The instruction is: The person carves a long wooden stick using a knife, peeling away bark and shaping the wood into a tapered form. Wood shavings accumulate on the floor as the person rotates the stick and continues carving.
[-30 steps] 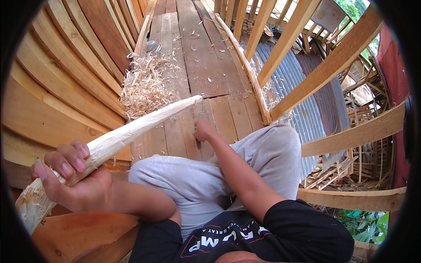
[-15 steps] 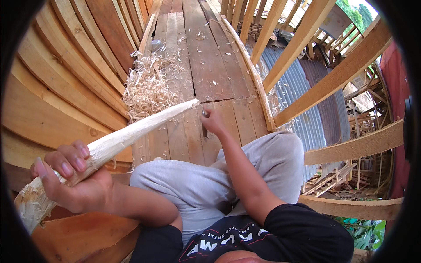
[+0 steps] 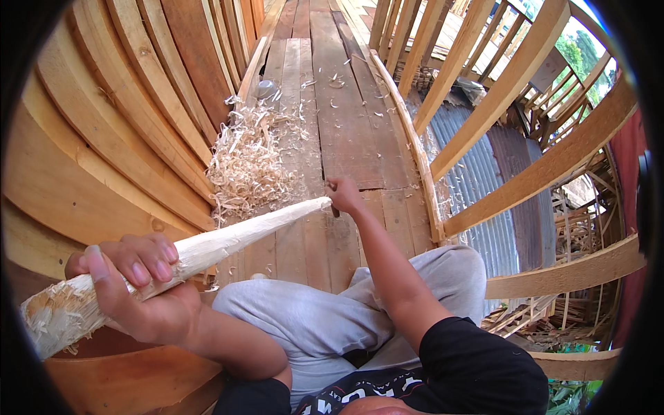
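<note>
A: Which step do you read from out there?

B: Shaping, I'd judge. My left hand (image 3: pixel 142 294) is wrapped firmly round the thick end of a long, pale, tapering wooden pole (image 3: pixel 252 233), which slants from the lower left to a narrow tip above the brown plank floor (image 3: pixel 353 149). My right hand (image 3: pixel 346 195) is just beside that tip, fingers curled closed on a small dark tool (image 3: pixel 335 210) — its edge is too small for me to make out.

A: What would another stroke call for?

B: A steady left grip and a shallow angle, I think; the wood looks slim there.

A: And the textures?

B: The pole is bare and whitish, lightly faceted along its length, but rough and splintery at the thick end, with brownish patches. Loose, curly, cream-coloured wood shavings (image 3: pixel 252 162) lie heaped beside a row of smooth tan wooden boards (image 3: pixel 131 104). Over on the right — ribbed grey metal sheeting (image 3: pixel 460 173), beyond the wooden rails (image 3: pixel 477 131).
</note>
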A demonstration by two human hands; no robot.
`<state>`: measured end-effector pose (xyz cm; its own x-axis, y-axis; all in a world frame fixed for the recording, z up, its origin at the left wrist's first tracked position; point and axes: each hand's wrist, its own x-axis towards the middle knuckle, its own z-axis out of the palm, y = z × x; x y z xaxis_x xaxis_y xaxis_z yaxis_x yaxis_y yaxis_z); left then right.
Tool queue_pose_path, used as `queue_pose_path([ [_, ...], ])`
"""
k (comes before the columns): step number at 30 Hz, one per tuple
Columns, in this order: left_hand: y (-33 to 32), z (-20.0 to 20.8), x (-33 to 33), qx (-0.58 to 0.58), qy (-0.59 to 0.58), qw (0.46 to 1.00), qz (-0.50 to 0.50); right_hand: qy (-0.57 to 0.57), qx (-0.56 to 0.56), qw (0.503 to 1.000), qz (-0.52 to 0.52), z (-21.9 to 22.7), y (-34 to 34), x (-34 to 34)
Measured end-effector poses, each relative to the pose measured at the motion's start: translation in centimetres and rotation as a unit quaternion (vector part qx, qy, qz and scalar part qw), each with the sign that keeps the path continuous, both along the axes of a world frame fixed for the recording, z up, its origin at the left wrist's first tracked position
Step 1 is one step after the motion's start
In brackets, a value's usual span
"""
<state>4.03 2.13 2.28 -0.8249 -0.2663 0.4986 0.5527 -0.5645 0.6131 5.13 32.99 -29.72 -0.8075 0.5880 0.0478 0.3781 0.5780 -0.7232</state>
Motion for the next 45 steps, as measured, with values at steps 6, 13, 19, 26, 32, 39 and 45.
queue_pose_path([
  [6, -0.1, -0.3, -0.3, -0.009, 0.005, 1.0, 0.0, -0.107, 0.017, 0.935, -0.338, 0.2, 7.2, 3.1],
  [13, 2.3, -0.6, -0.7, 0.042, -0.014, 0.998, -0.044, -0.123, -0.134, 0.982, 0.051, 2.6, 6.8, 2.8],
  [19, 6.5, -3.1, -0.7, 0.016, 0.005, 0.997, -0.075, -0.143, -0.105, 0.982, 0.069, 8.9, 7.7, 5.3],
  [26, 12.5, -7.1, 0.6, 0.002, -0.007, 0.989, -0.149, 0.013, -0.245, 0.965, -0.096, 11.5, 5.1, 11.7],
  [32, 13.9, -9.8, -1.2, -0.026, 0.019, 0.97, -0.24, -0.001, -0.304, 0.941, -0.149, 7.5, 5.5, 11.8],
  [39, 14.8, -10.0, -1.3, -0.017, 0.025, 0.958, -0.286, 0.018, -0.259, 0.959, -0.115, 7.4, 3.6, 11.4],
  [45, 15.9, -9.3, 0.5, -0.032, 0.035, 0.947, -0.318, -0.011, -0.21, 0.967, -0.146, 7.7, 3.5, 13.1],
])
